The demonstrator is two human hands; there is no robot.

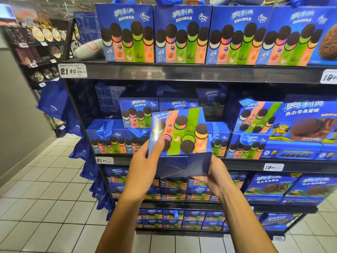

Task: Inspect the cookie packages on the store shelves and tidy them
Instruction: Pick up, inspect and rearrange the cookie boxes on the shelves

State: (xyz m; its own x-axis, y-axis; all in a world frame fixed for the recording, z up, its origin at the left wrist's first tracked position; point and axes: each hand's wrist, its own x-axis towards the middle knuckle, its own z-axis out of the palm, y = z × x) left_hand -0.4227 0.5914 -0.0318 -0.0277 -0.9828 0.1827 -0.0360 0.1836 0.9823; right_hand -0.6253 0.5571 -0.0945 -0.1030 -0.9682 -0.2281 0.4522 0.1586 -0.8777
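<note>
I hold one blue cookie gift box [182, 132] in the air in front of the second shelf, tilted so its striped face and dark blue underside show. My left hand [145, 165] grips its lower left corner, thumb on the face. My right hand [214, 177] grips the bottom right edge from below. Behind it, more of the same boxes [138, 114] stand stacked on the second shelf [237, 164]. Several upright boxes [182, 33] line the top shelf [182, 72].
Boxes with chocolate pie pictures [308, 123] fill the right side. Lower shelves hold smaller blue packs [182, 219]. Blue bags [52, 101] hang off the rack's left end. Price tags [73, 70] sit on the shelf edges. White tiled floor [45, 198] lies to the left.
</note>
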